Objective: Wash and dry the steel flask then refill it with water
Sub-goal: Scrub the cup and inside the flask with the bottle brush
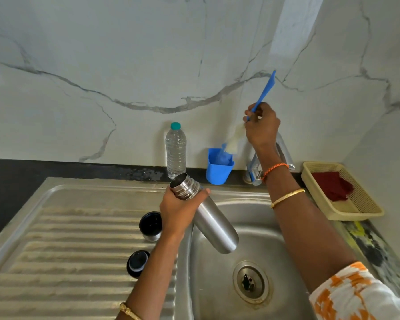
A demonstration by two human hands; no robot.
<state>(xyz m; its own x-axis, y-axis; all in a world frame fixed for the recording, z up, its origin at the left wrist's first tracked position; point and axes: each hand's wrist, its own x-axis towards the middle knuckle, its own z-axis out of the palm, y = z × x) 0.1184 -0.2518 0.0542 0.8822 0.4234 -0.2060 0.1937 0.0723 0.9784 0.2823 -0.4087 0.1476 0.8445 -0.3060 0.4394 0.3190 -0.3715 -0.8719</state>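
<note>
My left hand (178, 210) grips the open steel flask (214, 224) near its threaded neck, holding it tilted over the sink basin (252, 239) with the mouth up and to the left. My right hand (261, 127) is raised by the wall and holds the blue handle of a bottle brush (264, 92). The brush's blurred white bristles reach down toward a blue plastic cup (218, 173). The flask's cup lid (150, 226) and its black stopper (138, 263) lie on the ribbed drainboard (79, 250).
A clear water bottle (176, 151) with a teal cap stands at the wall. The steel tap (284, 148) sits behind my right arm. A cream basket (360, 204) holding a maroon cloth (333, 185) rests on the counter at right.
</note>
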